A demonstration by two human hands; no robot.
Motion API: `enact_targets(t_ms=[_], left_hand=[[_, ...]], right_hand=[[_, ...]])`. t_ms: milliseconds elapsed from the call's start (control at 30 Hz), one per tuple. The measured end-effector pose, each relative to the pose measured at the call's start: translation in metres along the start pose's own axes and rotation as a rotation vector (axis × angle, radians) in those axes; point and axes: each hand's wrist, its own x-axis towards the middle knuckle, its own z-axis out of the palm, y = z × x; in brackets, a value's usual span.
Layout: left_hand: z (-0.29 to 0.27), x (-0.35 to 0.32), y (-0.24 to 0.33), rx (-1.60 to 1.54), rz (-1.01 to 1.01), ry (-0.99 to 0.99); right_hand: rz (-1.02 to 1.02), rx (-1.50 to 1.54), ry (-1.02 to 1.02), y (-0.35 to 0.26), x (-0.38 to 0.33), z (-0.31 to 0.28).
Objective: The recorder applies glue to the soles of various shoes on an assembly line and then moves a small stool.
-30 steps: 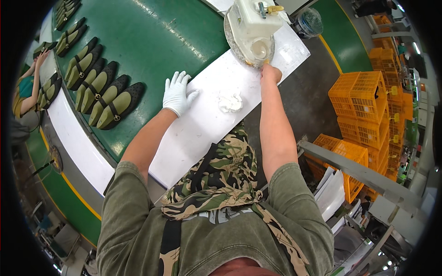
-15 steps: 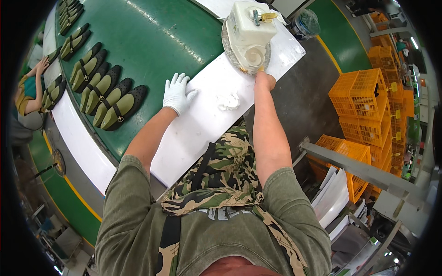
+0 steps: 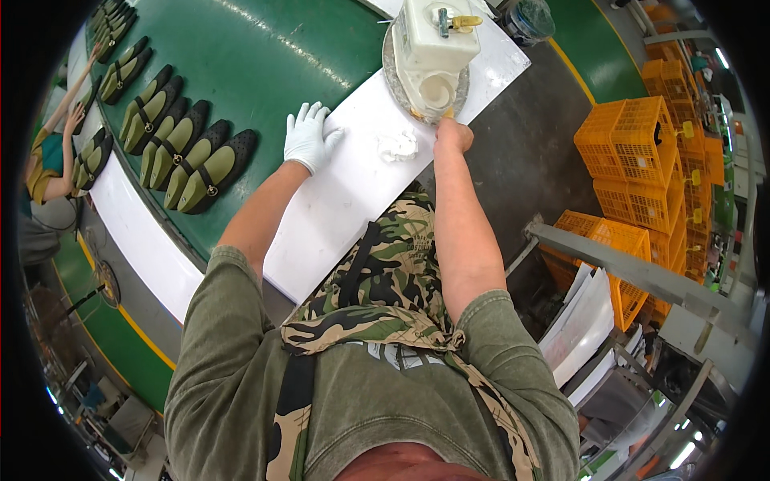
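My left hand (image 3: pixel 310 138), in a white glove, lies with its fingers spread at the border between the green conveyor belt (image 3: pixel 265 88) and the white board (image 3: pixel 321 232). Nothing is in it. My bare right hand (image 3: pixel 454 136) is closed at the front rim of a white glue-pot-like container (image 3: pixel 437 52) with a round open cup (image 3: pixel 438 91). A bit of yellowish material shows at its fingertips; what the fingers hold is hidden. A crumpled white cloth or tissue (image 3: pixel 398 147) rests on the board between my hands. Rows of dark shoes with green lasts inside (image 3: pixel 212 172) stand on the belt, left of my left hand.
Beyond the belt, a co-worker's hand (image 3: pixel 74 118) reaches toward the shoes. Stacked orange crates (image 3: pixel 622 152) stand on the right, with a grey metal rail (image 3: pixel 626 260) nearer me. A plastic-covered bucket (image 3: pixel 529 22) sits past the board's far end.
My right hand has shifted slightly left along the container's rim. The shoes sit a little higher in view. The co-worker's other arm now stretches toward the far shoes. My left hand stays spread.
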Motion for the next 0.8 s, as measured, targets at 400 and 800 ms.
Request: enact_targets(t_ms=[400,800], left_hand=[[0.001,-0.006,-0.002,0.017,0.061,0.07],[-0.007,-0.089,-0.029,-0.255,0.263,0.08]], right_hand=[[0.09,0.253,-0.026,0.014,-0.051,-0.012],[0.18,0.341,-0.022,0.008,-0.067,-0.017]])
